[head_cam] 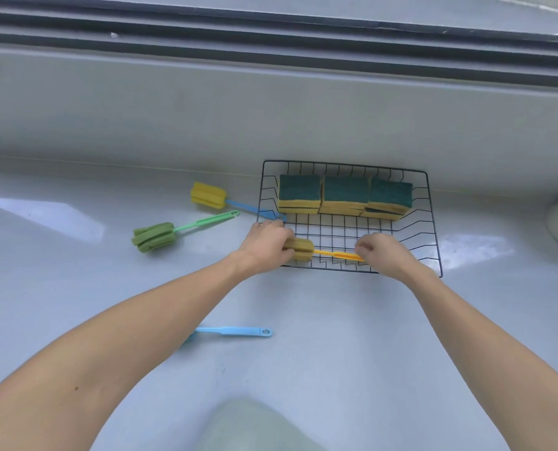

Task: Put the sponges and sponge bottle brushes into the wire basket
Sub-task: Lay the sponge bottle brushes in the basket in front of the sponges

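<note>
Both hands — left hand (266, 244) gripping the foam head, right hand (383, 252) pinching the handle — lowering the orange-handled brush (306, 249) along the front of the wire basket (433, 222); likely next, release and fetch of the green brush (155, 237) lying left of the basket.

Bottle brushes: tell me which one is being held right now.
The yellow-handled brush, over the wire basket, gripped at both ends; the others lie untouched on the counter.

Both bare arms stretched forward, left hand (266, 244) curled in a grip, right hand (383, 253) pinching, fingers bent

No readable text, label, brand, number or sign shows on anything in view.
</note>
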